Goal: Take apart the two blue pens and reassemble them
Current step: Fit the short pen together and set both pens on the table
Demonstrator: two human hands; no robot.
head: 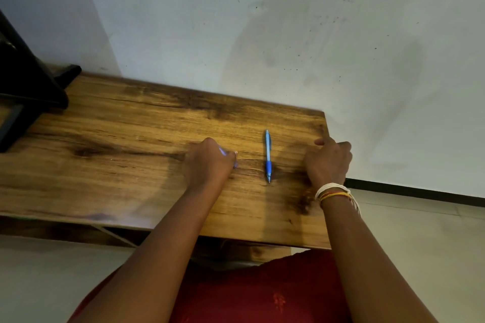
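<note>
One blue pen (268, 156) lies whole on the wooden table (118, 139), its length running away from me, tip toward me. My left hand (208, 161) rests on the table just left of it, fingers curled around a second blue pen (223, 151), of which only small blue bits show. My right hand (328, 160) sits at the table's right edge, fingers curled over the edge, nothing visible in it. The free pen lies between my two hands, touching neither.
A black frame-like object (29, 92) stands on the table's far left. A pale wall rises right behind the table. The table's right edge ends beside my right hand, with pale floor beyond. Threads circle my right wrist (333, 193).
</note>
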